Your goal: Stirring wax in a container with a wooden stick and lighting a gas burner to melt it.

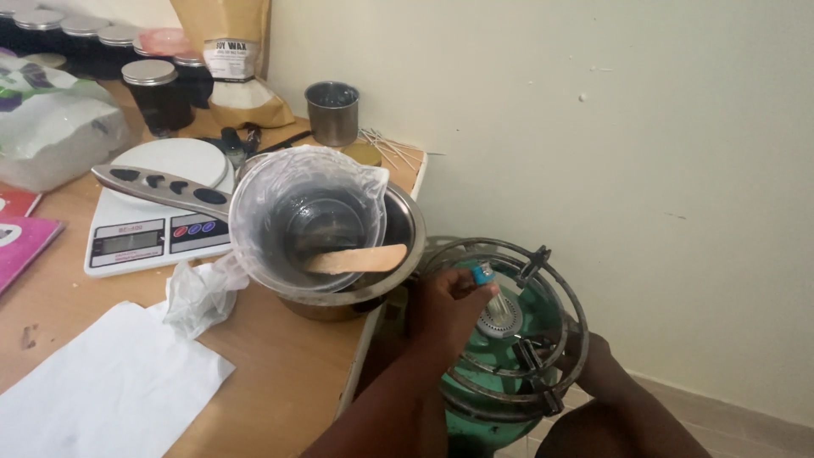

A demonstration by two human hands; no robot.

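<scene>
My left hand (445, 307) is shut on a small lighter with a blue top (483, 273) and holds it just above the burner head (500, 321) of a green gas cylinder (547, 315). A round wire pot stand (566, 293) rings the burner. My right hand (593, 352) reaches in low at the cylinder's right side, mostly hidden behind the stand, so its grip cannot be made out. No flame shows.
On the wooden table (288, 373) at the left, a steel pot (407, 222) holds a plastic bowl (254, 212) with a wooden stick (356, 259). Behind stand a kitchen scale (136, 242), a metal cup (332, 112), dark jars (153, 89), and white paper (102, 390).
</scene>
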